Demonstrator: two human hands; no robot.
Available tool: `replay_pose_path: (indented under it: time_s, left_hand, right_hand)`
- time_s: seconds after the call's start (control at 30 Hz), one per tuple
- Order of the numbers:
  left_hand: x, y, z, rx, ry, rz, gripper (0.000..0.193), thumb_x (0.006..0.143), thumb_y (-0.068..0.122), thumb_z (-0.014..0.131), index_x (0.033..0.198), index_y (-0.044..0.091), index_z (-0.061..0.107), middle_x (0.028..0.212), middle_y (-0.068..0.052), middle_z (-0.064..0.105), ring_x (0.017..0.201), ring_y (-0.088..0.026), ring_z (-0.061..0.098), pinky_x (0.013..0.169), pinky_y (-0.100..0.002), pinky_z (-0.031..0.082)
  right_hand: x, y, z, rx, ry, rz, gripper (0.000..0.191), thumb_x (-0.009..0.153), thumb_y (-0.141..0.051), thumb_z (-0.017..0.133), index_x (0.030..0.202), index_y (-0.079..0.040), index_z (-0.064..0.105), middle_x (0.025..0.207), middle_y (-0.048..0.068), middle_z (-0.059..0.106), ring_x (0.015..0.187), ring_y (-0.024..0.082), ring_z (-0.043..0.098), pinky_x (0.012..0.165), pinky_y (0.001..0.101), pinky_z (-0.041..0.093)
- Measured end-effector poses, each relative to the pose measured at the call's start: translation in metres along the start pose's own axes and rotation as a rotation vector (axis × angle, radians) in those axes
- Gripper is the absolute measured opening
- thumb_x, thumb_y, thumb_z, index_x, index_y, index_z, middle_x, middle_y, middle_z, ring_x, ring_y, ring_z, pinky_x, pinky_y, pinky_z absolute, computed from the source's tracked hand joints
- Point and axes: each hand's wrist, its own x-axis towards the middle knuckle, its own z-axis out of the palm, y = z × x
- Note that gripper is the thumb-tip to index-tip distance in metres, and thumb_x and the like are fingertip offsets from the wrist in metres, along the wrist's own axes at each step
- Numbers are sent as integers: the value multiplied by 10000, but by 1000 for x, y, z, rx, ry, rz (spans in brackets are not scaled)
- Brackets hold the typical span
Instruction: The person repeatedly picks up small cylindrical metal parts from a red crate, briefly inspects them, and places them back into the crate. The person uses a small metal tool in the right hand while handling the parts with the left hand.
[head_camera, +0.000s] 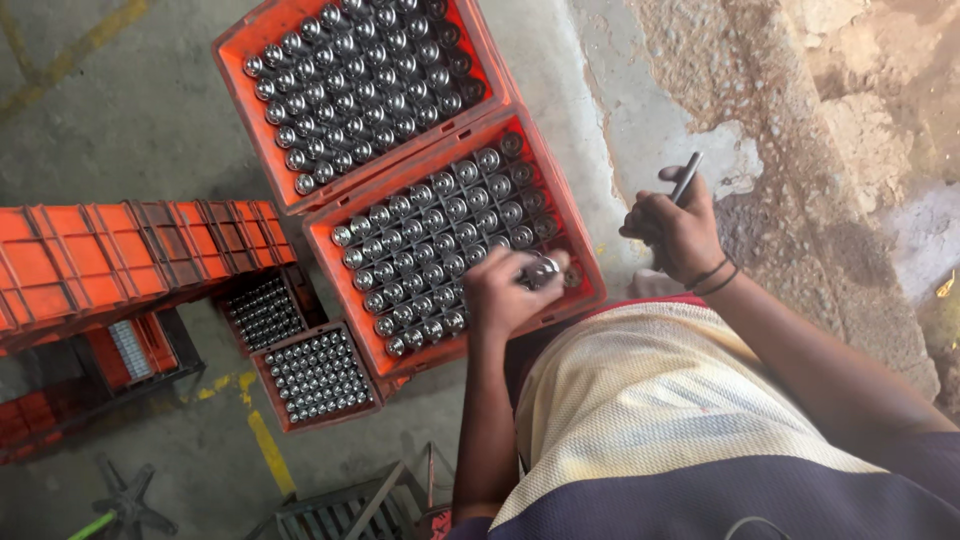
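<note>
- The concrete floor (130, 120) fills the left and middle of the view, grey and stained, with worn yellow paint lines; a rough, crumbling brownish wall or ground (830, 120) takes up the right side
- The person's torso sits at the bottom right, in a cream mesh shirt (650, 400) over a dark band, seen from above
- An orange plastic crate (250, 40) lies at the top centre, packed with rows of upright grey metal cylinders
- A second orange crate (585, 260) lies just below it, the two touching, and holds the same kind of metal cylinders (440, 230) in close rows
- At the left, an orange crate (120, 255) lies on its side, ribbed wall up, above other crates in shadow
- Two smaller orange trays (262, 375) of finer metal pins sit beside the second crate's lower left corner
- A dark metal frame (340, 505) shows at the bottom edge
- The left hand (505, 290) is over the near corner of the second crate, fingers curled closed around a shiny metal part (540, 270) at the crate's lower right rim
- The right hand (675, 230) is raised to the right of the crate, clear of it, with dark bands on the wrist; its fingers are closed on a slim dark tool (686, 178) that sticks up out of the fist
</note>
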Motion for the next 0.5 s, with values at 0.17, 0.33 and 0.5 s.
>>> replay_pose_path:
  time_s: [0.17, 0.33, 0.5]
  left_hand:
    - [-23, 14, 12, -772, -14, -217, 332, 1018, 338, 703, 1191, 57, 672, 860, -38, 653, 757, -143, 620, 674, -305, 506]
    - [-35, 35, 39, -564, -79, -14, 272, 1052, 308, 678, 1169, 65, 646, 896, -12, 713, 802, -114, 712, 696, -265, 559]
    - [-33, 44, 48, -1369, -333, -484, 270, 1090, 310, 659, 1166, 57, 604, 758, -22, 636, 558, -83, 558, 460, -228, 409]
  right_hand:
    - [-8, -3, 24, -108, -112, -140, 348, 1049, -42, 597, 1285, -127, 356, 846, 89, 628, 738, 206, 682, 686, 385, 621]
    - [-22, 11, 56, -186, -272, -202, 337, 1070, -17, 590, 1284, -115, 350, 884, 81, 633, 762, 170, 665, 667, 313, 549]
    - [-33, 14, 69, -122, -293, -189, 337, 1075, -6, 573, 1284, -115, 331, 886, 74, 619, 774, 166, 670, 672, 316, 566]
